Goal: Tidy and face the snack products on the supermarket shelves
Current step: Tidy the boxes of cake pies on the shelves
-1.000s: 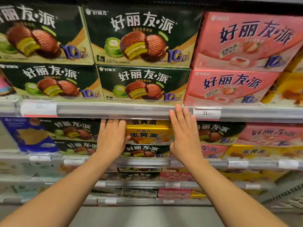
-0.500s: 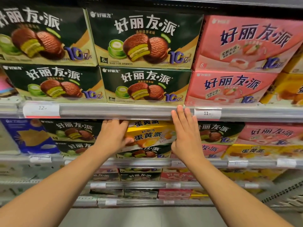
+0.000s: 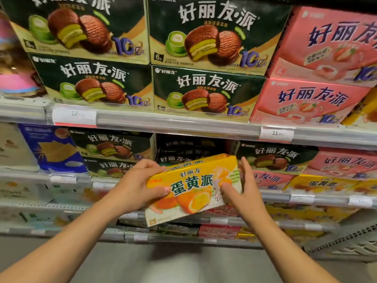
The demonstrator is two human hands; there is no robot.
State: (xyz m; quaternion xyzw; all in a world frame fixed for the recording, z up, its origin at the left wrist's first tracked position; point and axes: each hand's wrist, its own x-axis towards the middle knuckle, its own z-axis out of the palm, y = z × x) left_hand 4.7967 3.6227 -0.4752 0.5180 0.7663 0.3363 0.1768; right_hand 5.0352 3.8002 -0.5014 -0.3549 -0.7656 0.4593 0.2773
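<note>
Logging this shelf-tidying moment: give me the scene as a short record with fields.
held item: yellow box, tilted, out in front of the shelves
left hand: grips the box's left end, thumb on its front
right hand: holds the box's right end
slot behind: dark gap on the second shelf, green boxes set further back
upper shelf: green boxes stacked two high, pink boxes to their right
price tags: 12 and 11 on the upper rail

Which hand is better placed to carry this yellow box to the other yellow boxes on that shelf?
Probably the right hand: it grips the yellow box on the end nearest the yellow boxes.
</note>
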